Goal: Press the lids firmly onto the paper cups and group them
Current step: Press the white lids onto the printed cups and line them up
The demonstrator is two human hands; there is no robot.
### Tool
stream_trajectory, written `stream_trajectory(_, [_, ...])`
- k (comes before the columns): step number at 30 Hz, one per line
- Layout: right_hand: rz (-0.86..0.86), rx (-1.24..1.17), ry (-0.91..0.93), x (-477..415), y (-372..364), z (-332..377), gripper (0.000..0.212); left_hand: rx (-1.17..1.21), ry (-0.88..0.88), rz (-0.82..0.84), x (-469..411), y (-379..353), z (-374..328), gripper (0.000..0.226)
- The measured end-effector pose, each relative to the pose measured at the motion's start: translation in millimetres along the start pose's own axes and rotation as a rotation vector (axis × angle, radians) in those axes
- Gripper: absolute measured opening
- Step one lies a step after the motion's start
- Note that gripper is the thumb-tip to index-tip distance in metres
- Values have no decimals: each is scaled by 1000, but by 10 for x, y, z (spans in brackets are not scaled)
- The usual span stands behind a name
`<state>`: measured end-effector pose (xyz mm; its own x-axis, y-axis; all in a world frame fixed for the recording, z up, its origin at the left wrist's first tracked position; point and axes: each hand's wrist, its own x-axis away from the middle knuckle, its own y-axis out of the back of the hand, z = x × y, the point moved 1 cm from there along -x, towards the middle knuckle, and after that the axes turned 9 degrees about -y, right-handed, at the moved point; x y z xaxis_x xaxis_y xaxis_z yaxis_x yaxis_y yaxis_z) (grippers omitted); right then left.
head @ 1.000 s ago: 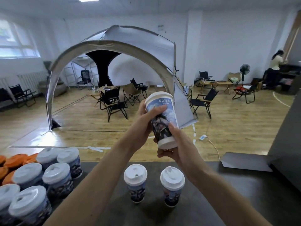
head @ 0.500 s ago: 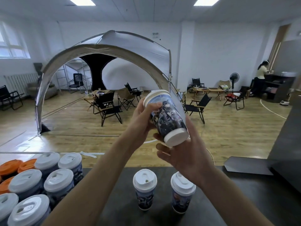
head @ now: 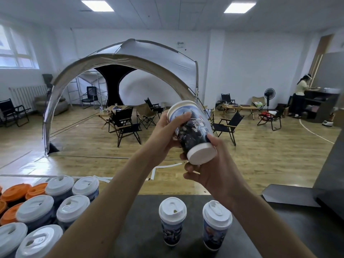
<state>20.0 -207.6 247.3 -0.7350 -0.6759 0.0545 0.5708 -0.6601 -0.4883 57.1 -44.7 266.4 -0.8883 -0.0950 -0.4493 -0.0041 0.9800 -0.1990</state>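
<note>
The left hand (head: 162, 135) grips the upper wall of a tilted paper cup (head: 191, 133) with curled fingers. The right hand (head: 210, 174) wraps its white base, and the cup is held in the air well above the dark table (head: 307, 226). Two lidded cups (head: 172, 220) stand near the table's far edge, close but apart, with bare tabletop to their right; six white-lidded cups (head: 73, 208) crowd the left side, and at least four orange lids (head: 15, 189) lie behind them at the frame edge.

Tent (head: 141, 58), folding chairs (head: 124, 125), wooden floor (head: 83, 138)
</note>
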Motion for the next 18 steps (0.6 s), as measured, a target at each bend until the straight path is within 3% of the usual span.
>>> stream_trajectory(7, [39, -7, -13, -62, -16, 107, 69, -33, -32, -114, -109, -114, -72, 77])
stream_trajectory(11, [59, -49, 18, -127, -15, 221, 69, 19, 25, -86, -168, -214, -230, 50])
stream_trajectory(15, [-15, 52, 81, -129, 4, 271, 61, -63, -114, -148, -217, -234, -239, 63])
stream_trajectory(18, [81, -78, 47, -106, -9, 297, 64, 14, -84, -80, -244, -280, -243, 63])
